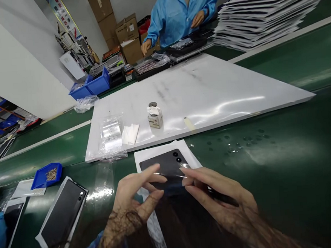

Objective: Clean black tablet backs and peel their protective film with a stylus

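Observation:
A black phone (pixel 168 162) lies back up, camera lenses showing, on a white sheet (pixel 145 155) on the green belt just in front of me. Both my hands hover over its near end. My left hand (pixel 137 201) has its index finger stretched and its thumb bent, pinching the edge of a thin clear film (pixel 170 174) that glints across the phone. My right hand (pixel 218 197) meets the film's other edge with its fingertips, and a dark pen-like tool (pixel 224 199) is tucked under its fingers. The phone's near half is hidden by my hands.
A white board (pixel 208 90) on the green belt (pixel 270 162) carries a small bottle (pixel 155 117), a white wipe (pixel 130 134) and clear bags (pixel 111 137). At the left are a blue parts tray (pixel 47 175) and another phone (pixel 63 218). A co-worker (pixel 175 17) stands beyond, beside stacked sheets (pixel 268 14).

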A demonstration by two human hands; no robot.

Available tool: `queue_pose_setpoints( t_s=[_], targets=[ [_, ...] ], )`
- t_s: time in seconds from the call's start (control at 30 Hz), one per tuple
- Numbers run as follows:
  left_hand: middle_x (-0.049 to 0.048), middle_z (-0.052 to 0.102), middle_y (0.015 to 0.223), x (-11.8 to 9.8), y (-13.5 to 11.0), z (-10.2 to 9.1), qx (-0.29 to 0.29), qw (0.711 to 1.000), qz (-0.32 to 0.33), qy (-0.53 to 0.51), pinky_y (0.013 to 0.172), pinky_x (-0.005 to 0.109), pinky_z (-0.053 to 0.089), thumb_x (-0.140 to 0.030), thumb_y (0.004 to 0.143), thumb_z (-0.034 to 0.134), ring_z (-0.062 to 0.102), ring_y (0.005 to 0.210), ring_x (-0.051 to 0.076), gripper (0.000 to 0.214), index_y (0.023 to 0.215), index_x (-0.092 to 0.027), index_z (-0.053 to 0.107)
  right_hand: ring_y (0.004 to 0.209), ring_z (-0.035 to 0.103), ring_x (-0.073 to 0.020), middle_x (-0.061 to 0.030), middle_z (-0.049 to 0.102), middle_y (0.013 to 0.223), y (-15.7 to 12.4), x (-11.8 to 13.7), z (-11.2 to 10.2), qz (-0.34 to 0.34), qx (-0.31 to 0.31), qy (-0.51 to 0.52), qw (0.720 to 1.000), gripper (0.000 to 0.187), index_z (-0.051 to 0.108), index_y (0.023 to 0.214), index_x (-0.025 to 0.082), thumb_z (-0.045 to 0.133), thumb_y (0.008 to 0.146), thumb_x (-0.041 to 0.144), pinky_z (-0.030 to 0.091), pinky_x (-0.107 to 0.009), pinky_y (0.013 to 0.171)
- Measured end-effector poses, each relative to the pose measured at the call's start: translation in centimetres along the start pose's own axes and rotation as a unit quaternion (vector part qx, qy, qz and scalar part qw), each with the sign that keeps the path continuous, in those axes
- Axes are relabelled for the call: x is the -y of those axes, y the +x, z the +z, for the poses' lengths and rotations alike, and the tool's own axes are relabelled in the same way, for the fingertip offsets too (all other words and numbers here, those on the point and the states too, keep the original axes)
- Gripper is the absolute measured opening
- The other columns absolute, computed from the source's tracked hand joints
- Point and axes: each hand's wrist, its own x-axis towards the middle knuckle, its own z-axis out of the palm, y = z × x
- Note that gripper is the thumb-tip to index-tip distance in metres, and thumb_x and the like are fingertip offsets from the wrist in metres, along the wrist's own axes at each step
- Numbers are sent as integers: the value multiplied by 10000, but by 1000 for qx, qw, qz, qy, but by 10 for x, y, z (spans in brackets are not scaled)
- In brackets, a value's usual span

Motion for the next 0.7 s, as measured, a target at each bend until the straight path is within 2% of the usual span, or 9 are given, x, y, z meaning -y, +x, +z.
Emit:
queue_pose_setpoints(
  t_s=[0.07, 0.13, 0.2, 0.27, 0.37, 0.47, 0.53, 0.6, 0.7],
  targets=[
    [-24, 746, 981, -5, 0, -8, 30, 999, 2, 35, 700, 367, 604, -215, 717, 708, 733, 683, 213, 528, 1173, -414, 530, 714, 813, -193, 28, 863, 954, 5, 4, -4, -47, 8, -6, 999, 651, 736, 1576, 549, 715, 1081, 127, 677, -272, 582],
    [-28, 755, 975, -6, 1, -12, 11, 997, 18, 75, 805, 412, 570, -261, 689, 736, 735, 768, 241, 498, 1134, -404, 562, 753, 825, -193, 23, 858, 955, 9, 6, -6, -77, 16, -14, 997, 670, 707, 1613, 524, 688, 1093, 102, 686, -274, 619],
    [-53, 775, 900, -7, 1, -11, -28, 991, 55, 121, 924, 460, 489, -276, 690, 734, 734, 800, 250, 421, 1069, -402, 598, 677, 769, -174, 9, 847, 969, 10, 6, -4, -88, 14, -31, 996, 602, 691, 1636, 476, 698, 1120, 165, 656, -261, 562],
    [-76, 786, 817, -8, 0, -8, -84, 980, 95, 151, 976, 475, 433, -266, 713, 712, 743, 769, 239, 317, 993, -389, 630, 613, 706, -164, -19, 842, 996, 11, 5, 0, -105, -10, -66, 992, 486, 717, 1609, 393, 738, 1134, 290, 642, -263, 518],
    [-89, 781, 748, -10, -3, -3, -146, 965, 116, 185, 985, 459, 415, -282, 707, 709, 744, 753, 219, 189, 880, -344, 664, 586, 685, -153, -39, 835, 963, 13, 8, 5, -138, -32, -119, 983, 296, 808, 1408, 286, 788, 1117, 337, 633, -258, 509],
    [-91, 766, 688, -13, -3, -2, -157, 961, 111, 201, 976, 450, 415, -329, 685, 719, 736, 717, 202, 106, 779, -312, 672, 511, 615, -119, 10, 772, 808, 17, 12, 5, -141, -17, -105, 984, 84, 831, 1180, 253, 792, 1106, 250, 556, -230, 458],
    [-91, 751, 641, -14, -2, -2, -155, 966, 102, 180, 957, 451, 431, -355, 676, 722, 728, 648, 188, 99, 735, -295, 669, 496, 600, -112, 31, 730, 745, 19, 13, 4, -127, -8, -80, 989, 42, 828, 1097, 251, 793, 1100, 227, 504, -222, 424],
    [-94, 737, 600, -14, 1, -2, -151, 974, 83, 146, 937, 446, 451, -366, 674, 724, 712, 573, 170, 103, 708, -285, 670, 515, 630, -118, 30, 721, 733, 20, 13, 3, -117, -5, -64, 991, 58, 825, 1063, 252, 790, 1100, 224, 476, -220, 407],
    [-89, 731, 573, -11, 2, 1, -158, 982, 44, 93, 908, 440, 478, -380, 667, 729, 688, 528, 164, 114, 680, -277, 682, 561, 689, -136, 7, 754, 774, 17, 10, 5, -126, -14, -67, 990, 32, 819, 1119, 250, 795, 1099, 241, 472, -225, 403]
  ],
)
